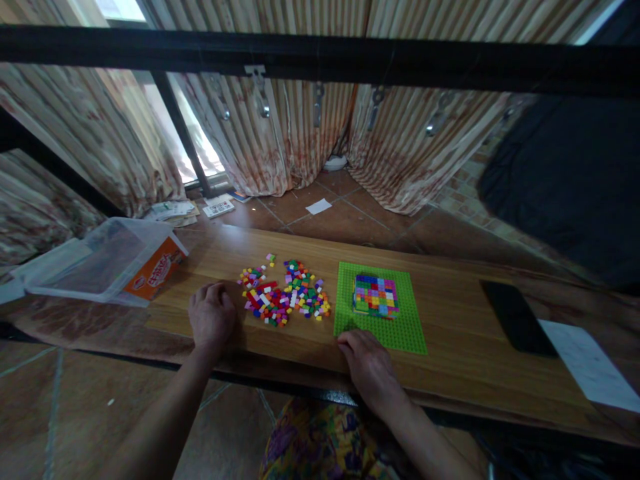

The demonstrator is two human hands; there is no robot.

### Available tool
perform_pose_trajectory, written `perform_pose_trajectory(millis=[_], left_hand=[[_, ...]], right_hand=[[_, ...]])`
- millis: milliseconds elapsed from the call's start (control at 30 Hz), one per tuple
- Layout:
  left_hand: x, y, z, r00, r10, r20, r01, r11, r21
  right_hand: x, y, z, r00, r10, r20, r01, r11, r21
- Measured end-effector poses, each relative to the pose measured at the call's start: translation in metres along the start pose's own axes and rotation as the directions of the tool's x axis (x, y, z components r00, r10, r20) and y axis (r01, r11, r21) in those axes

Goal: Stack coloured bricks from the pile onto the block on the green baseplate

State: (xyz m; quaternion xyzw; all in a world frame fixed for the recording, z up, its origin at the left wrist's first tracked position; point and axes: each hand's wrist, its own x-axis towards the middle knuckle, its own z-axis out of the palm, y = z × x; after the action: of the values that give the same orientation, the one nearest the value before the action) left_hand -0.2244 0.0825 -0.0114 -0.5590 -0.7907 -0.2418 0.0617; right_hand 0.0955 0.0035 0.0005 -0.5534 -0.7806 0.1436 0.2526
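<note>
A green baseplate (395, 328) lies on the wooden tabletop (460, 347), with a square block of multicoloured small bricks (376, 295) built on its far middle. To its left spreads a loose pile of small coloured bricks (286, 295). My left hand (211, 317) rests knuckles-up on the wood just left of the pile, fingers curled under, nothing visible in it. My right hand (367, 363) lies at the near edge, fingertips at the baseplate's near left corner; its fingers are bent down and what they press is hidden.
A clear plastic bin with an orange label (107, 260) lies tipped at the table's left end. A black phone (515, 315) and a white paper sheet (593, 365) sit at the right. Curtains, papers and tiled floor lie beyond; a black bar crosses overhead.
</note>
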Motion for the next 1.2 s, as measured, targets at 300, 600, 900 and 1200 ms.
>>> perform_pose_trajectory(millis=[300,600,900,1200], left_hand=[[0.001,-0.003,0.004,1.0,0.007,-0.018,-0.006,1.0,0.007],[0.001,-0.001,0.003,1.0,0.004,-0.016,-0.004,1.0,0.006],[0.001,-0.002,0.003,1.0,0.012,-0.021,-0.012,1.0,-0.006],[0.0,0.001,0.0,1.0,-0.002,-0.008,0.002,1.0,-0.003]], right_hand=[[0.006,0.029,-0.032,0.933,0.171,-0.317,-0.137,0.982,0.126],[0.022,0.051,-0.024,0.874,0.152,-0.461,-0.133,0.988,0.074],[0.025,0.057,-0.013,0.827,0.176,-0.533,-0.123,0.983,0.134],[0.025,0.06,-0.008,0.79,0.191,-0.582,-0.1,0.978,0.185]])
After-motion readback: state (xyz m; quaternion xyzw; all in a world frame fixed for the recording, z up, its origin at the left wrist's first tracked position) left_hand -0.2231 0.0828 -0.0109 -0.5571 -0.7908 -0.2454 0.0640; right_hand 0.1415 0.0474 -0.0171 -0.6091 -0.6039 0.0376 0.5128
